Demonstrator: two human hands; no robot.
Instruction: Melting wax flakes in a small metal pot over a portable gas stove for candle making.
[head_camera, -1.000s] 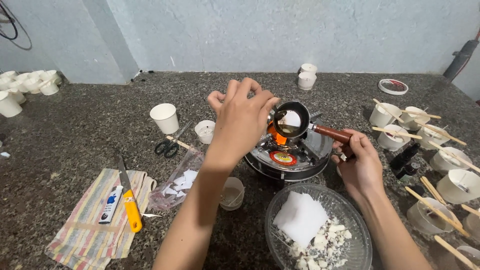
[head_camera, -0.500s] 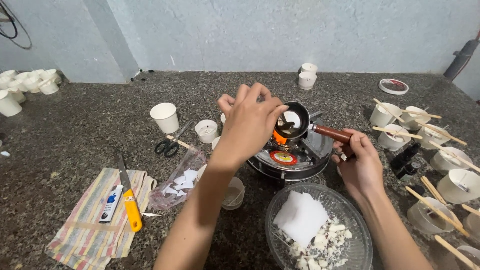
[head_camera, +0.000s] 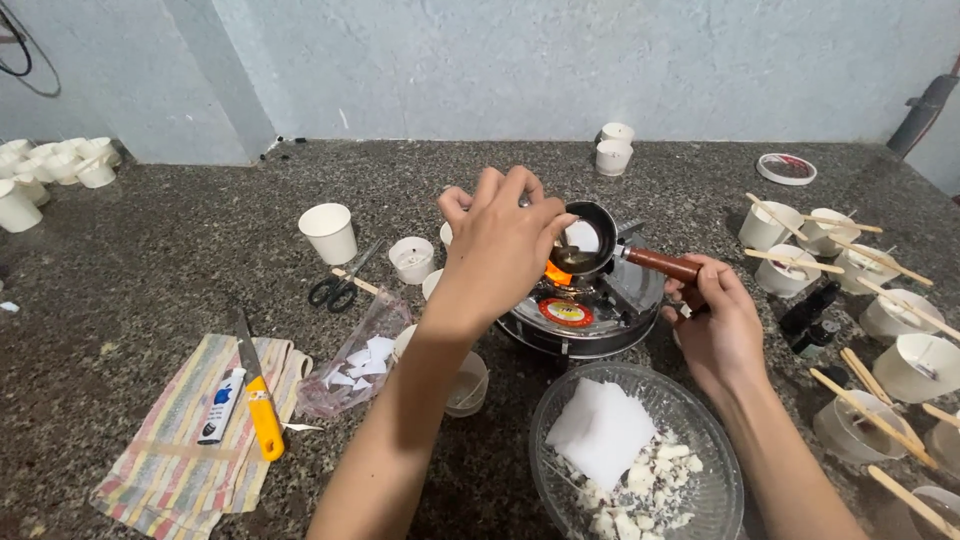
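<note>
A small dark melting pot (head_camera: 592, 240) sits over the orange flame of a round metal stove (head_camera: 585, 318) at the middle of the stone counter. My right hand (head_camera: 715, 320) grips the pot's brown wooden handle (head_camera: 660, 263). My left hand (head_camera: 505, 240) hovers at the pot's left rim with its fingers pinched on a small spoon (head_camera: 566, 247) that dips into the liquid; most of the spoon is hidden by my fingers. A lump of white wax lies in the pot.
A glass bowl (head_camera: 700, 405) of white wax pieces stands in front of the stove. White cups with wooden sticks (head_camera: 800, 262) crowd the right side. Left of the stove are paper cups (head_camera: 329, 232), scissors (head_camera: 335, 290), a plastic bag (head_camera: 355, 365) and a striped cloth (head_camera: 165, 470) with a yellow knife (head_camera: 262, 415).
My left hand has shifted right, up against the pot, and the spoon now dips inside it. My right hand stays on the handle.
</note>
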